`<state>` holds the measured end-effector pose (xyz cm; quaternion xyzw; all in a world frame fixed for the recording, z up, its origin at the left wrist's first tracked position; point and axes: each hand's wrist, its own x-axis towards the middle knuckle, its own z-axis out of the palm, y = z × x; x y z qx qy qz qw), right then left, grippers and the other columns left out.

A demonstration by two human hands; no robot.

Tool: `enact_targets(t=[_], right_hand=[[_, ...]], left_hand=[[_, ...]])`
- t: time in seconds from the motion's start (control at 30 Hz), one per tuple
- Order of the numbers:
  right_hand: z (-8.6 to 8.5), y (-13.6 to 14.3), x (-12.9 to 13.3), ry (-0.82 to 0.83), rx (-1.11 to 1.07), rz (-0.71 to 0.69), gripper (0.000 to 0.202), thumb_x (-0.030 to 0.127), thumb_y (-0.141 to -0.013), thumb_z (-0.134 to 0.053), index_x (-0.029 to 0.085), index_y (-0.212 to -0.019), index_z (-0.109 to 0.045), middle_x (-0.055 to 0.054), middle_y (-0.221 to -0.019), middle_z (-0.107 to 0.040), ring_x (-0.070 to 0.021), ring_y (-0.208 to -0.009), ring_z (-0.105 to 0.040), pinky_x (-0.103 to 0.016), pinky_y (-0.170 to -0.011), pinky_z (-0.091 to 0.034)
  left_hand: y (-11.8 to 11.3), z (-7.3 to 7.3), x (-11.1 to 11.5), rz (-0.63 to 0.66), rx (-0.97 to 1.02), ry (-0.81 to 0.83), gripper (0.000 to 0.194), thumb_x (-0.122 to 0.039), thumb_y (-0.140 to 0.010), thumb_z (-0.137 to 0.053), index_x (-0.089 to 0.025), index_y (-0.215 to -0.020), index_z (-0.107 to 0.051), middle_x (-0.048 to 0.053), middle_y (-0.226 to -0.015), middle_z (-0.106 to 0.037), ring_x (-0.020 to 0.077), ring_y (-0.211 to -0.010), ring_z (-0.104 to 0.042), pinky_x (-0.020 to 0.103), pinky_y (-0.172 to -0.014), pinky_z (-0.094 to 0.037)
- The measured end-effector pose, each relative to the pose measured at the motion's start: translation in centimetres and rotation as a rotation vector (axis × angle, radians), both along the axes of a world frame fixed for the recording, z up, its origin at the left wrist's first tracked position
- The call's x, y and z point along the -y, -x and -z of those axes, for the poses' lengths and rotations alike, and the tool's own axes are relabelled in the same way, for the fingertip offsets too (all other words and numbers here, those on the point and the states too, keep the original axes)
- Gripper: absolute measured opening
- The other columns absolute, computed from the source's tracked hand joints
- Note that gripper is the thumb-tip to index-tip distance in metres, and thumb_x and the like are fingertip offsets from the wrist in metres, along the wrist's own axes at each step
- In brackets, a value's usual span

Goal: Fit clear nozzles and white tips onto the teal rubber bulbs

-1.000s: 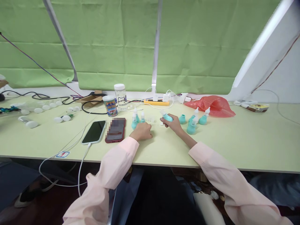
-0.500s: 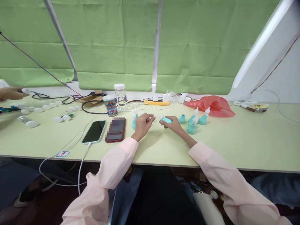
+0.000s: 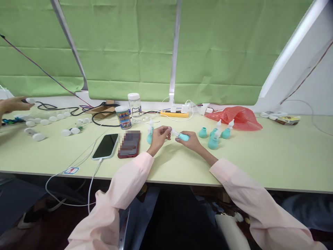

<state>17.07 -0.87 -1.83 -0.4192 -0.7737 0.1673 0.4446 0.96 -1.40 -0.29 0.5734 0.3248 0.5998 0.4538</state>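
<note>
My right hand [image 3: 191, 141] is closed around the teal bulb of a nasal aspirator [image 3: 184, 137], which lies tilted with its clear nozzle pointing left. At that nozzle's end the fingers of my left hand [image 3: 160, 137] are pinched together on a small whitish tip, partly hidden by the fingertips. Just behind my left hand stands another nasal aspirator [image 3: 149, 137], upright. To the right of my right hand are several more teal pieces: an open bulb without a nozzle [image 3: 203, 132] and upright aspirators with clear nozzles, one of them the nearest aspirator [image 3: 213, 142].
Left of my hands lie a dark red phone [image 3: 129, 144] and a white-cased phone [image 3: 105, 146] on a cable. Behind stand a printed can [image 3: 123, 118], a clear jar [image 3: 134, 106] and a power strip [image 3: 174, 114]. A red plastic bag [image 3: 236, 118] lies right; another person's hand [image 3: 14, 104] is far left.
My left fingertips and the nozzle of the held aspirator have come together, where a gap showed between them before. The other person's hand at far left has shifted slightly.
</note>
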Motion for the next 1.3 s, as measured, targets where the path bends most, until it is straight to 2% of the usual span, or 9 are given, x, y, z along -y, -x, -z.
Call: enact_targets(t=[0.3,0.6,0.8,0.97,1.13,1.3], right_hand=[[0.3,0.6,0.5,-0.097,0.043,0.083,0.025,0.039,-0.066,-0.054,0.014,-0.066,-0.058,0.001,-0.055,-0.054,-0.0095,-0.05,-0.045,-0.021,-0.051,-0.034],[1.2,1.3,1.0,-0.159,0.216,0.286,0.026,0.041,-0.071,-0.049,0.017,-0.074,-0.058,-0.003,-0.063,-0.061,-0.0143,-0.057,-0.054,-0.023,-0.055,-0.036],[1.2,1.9,1.7,-0.18,0.411,0.419,0.029,0.041,-0.076,-0.042,0.017,-0.081,-0.056,-0.006,-0.071,-0.063,-0.0174,-0.066,-0.057,-0.024,-0.057,-0.034],[0.7,2.3,2.3,-0.145,0.572,0.494,0.031,0.041,-0.079,-0.038,0.016,-0.088,-0.054,-0.009,-0.08,-0.062,-0.019,-0.067,-0.057,-0.024,-0.054,-0.031],[0.7,2.4,2.3,-0.091,0.535,0.442,0.029,0.041,-0.078,-0.038,0.016,-0.085,-0.053,-0.009,-0.076,-0.061,-0.0185,-0.066,-0.056,-0.024,-0.054,-0.032],[0.9,2.1,1.5,0.11,0.213,0.16,0.031,0.047,-0.072,-0.045,0.017,-0.061,-0.048,0.0,-0.054,-0.054,-0.0121,-0.052,-0.049,-0.021,-0.047,-0.033]], left_hand=[[-0.1,-0.4,0.6,0.027,0.033,0.128,0.031,-0.033,-0.059,-0.065,-0.007,-0.072,-0.057,0.003,-0.055,-0.055,0.0103,-0.05,-0.053,0.028,-0.052,-0.049],[0.3,0.5,0.0,0.182,0.125,0.206,0.027,-0.035,-0.063,-0.062,-0.011,-0.063,-0.05,0.002,-0.054,-0.055,0.0102,-0.049,-0.053,0.023,-0.047,-0.042],[0.0,1.4,-0.2,0.18,0.201,0.257,0.027,-0.035,-0.063,-0.062,-0.011,-0.062,-0.048,0.002,-0.055,-0.054,0.0086,-0.049,-0.053,0.021,-0.048,-0.041],[-0.3,1.7,-0.1,0.116,0.233,0.253,0.027,-0.034,-0.063,-0.062,-0.011,-0.061,-0.047,0.001,-0.055,-0.053,0.008,-0.048,-0.052,0.02,-0.048,-0.04],[-0.6,2.1,0.1,0.048,0.23,0.199,0.029,-0.035,-0.063,-0.062,-0.012,-0.059,-0.045,0.001,-0.053,-0.052,0.0068,-0.046,-0.05,0.02,-0.045,-0.038],[-0.4,2.5,-0.1,0.037,0.205,0.18,0.03,-0.037,-0.062,-0.062,-0.012,-0.059,-0.044,-0.001,-0.051,-0.051,0.0059,-0.044,-0.048,0.019,-0.043,-0.036]])
